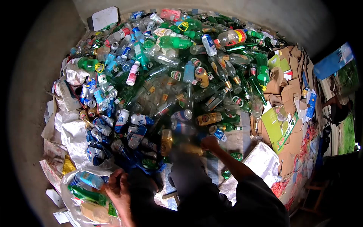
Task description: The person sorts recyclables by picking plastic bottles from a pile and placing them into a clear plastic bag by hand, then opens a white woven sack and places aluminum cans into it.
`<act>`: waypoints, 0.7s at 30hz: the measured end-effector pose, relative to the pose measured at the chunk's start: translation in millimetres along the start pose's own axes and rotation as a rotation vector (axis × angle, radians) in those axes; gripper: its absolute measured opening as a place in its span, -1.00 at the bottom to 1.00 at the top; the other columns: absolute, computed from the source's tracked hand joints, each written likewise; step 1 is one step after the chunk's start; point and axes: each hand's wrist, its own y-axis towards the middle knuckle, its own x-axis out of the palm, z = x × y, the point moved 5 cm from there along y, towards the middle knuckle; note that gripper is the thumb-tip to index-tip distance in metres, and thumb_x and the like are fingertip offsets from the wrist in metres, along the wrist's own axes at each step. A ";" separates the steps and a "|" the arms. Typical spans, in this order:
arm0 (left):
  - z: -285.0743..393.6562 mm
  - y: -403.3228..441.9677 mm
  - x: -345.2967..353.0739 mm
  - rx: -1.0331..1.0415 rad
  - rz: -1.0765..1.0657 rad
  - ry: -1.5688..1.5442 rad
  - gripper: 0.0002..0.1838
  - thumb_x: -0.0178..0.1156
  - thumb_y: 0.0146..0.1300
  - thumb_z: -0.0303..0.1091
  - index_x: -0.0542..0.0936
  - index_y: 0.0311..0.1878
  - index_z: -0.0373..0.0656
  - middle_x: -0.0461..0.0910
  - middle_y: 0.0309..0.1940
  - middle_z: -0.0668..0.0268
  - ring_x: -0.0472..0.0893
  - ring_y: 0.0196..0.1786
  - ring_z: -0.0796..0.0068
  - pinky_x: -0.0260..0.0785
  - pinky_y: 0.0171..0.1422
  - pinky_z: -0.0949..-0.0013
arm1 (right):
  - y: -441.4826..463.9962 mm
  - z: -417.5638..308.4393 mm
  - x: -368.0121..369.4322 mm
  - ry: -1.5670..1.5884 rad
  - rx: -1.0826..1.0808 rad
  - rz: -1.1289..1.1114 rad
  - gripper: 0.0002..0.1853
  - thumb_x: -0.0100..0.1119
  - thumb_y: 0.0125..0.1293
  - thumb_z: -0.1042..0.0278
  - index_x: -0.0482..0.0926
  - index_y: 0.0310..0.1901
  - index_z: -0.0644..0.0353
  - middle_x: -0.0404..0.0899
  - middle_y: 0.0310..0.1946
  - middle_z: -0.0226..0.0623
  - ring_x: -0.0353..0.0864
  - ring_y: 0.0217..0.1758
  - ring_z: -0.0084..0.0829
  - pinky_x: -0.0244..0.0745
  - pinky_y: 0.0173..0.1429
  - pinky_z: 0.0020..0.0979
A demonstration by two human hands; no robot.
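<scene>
Heap of btls & cans (189, 72) fills the floor ahead of both hands, glass & plastic mixed, spreading well beyond the grip on either side. Flattened cardboard (289, 99) lies stacked to the far right of the R hand, approx. level w/ it and beyond. White sheeting (73, 130) runs past the L hand, on its outer side; a white sack (261, 162) lies right of the R forearm, near it. Clear bag (65, 191), part full, stands just beside the L hand, on its outer side, w/ a green btl (85, 193), a lt-blue btl (90, 180) and a tan block (94, 212) inside.

L hand (118, 184) is at the bag's near rim, fingers bent, not spread; can't tell if it pinches the plastic. R hand (210, 144) is low at the heap's near edge, fingers curled in, nearly a fist; can't tell if it has hold of anything.

Blurred gold item (192, 148), prob. a can, lies immed. left of the R hand; contact unclear. Gold can (208, 118) lies on its side beyond the R hand; upright gold can (166, 142) is farther left. Blue-&-white can (217, 133), tilted, is just beyond the R knuckles.
</scene>
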 end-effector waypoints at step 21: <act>-2.2 2.2 4.9 -0.053 -0.025 0.049 -0.80 0.25 0.38 -0.43 0.60 0.00 -0.30 0.67 -0.28 0.32 0.52 -0.34 0.68 0.34 -0.24 0.63 | 262.1 19.8 -98.6 1.809 1.090 0.377 -0.47 0.32 0.30 -0.06 0.48 0.08 0.21 0.56 -0.19 -0.06 0.69 -0.30 -0.21 0.68 -0.34 -0.32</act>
